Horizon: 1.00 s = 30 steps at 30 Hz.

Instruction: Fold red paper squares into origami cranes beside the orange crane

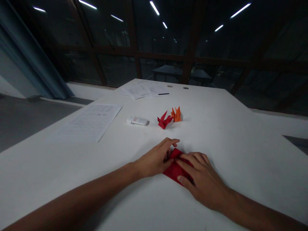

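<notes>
Resting spread-fingered over a folded red paper sheet (172,173) on a white table (243,144), a person's right hand (203,179) grips nothing; the left hand (155,160) touches the sheet with its thumb, any grasp impossible to tell. Beyond stand a red folded-paper bird (164,122) and an orange folded-paper bird (177,115).

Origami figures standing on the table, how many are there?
2: a red figure beyond the left hand, and an orange figure just behind it, slightly right.
</notes>
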Motion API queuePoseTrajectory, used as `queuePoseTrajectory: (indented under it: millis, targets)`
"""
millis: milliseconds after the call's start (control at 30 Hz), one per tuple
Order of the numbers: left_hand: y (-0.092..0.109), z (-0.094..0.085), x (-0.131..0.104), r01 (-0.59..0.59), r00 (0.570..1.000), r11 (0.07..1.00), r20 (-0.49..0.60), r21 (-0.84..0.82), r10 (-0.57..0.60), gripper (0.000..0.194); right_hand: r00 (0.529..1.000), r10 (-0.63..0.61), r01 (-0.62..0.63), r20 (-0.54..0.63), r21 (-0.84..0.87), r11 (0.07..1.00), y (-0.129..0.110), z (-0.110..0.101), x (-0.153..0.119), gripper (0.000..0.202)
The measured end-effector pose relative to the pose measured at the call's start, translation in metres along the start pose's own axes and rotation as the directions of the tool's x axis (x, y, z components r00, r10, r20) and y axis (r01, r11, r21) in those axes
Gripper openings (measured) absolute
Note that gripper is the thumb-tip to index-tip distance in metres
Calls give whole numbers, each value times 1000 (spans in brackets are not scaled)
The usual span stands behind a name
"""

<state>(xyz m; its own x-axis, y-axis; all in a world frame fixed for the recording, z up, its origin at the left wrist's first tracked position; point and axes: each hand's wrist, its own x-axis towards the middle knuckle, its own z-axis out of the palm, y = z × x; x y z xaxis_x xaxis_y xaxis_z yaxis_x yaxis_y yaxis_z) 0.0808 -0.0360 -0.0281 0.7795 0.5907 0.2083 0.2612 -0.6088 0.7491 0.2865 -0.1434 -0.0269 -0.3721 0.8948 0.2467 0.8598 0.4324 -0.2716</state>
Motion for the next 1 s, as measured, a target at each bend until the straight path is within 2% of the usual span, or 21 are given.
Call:
queuePoseTrajectory:
  millis: [100,333,500,567,667,767,867,1000]
  targets:
    - [-1,1,0,30,999,1000,-14,7,-30,70,1000,-20,20,-11,-39,999,-1,2,-2,47]
    - [-6,3,0,53,997,998,-61,-45,-56,71,999,-24,22,-26,-91,996,-3,3,-4,45]
    - [-6,1,2,72,997,993,-23,-93,-74,74,999,-39,38,-25,-39,999,0,4,-4,45]
    - [-4,1,1,62,998,994,-6,-94,-62,74,999,-9,10,-41,17,1000,1,4,-3,41]
    - [-2,0,1,58,998,997,8,-52,-58,71,986,129,-115,-108,129,985,4,8,-2,35]
    - [0,1,0,37,999,999,32,-8,-36,68,967,201,-170,-160,186,968,8,12,-2,44]
    - [2,0,-1,-5,998,1000,65,20,3,67,977,162,-139,-139,163,977,9,13,-2,52]
    - [7,-3,-4,-89,990,993,118,73,80,71,987,124,-109,-105,139,984,9,10,0,50]
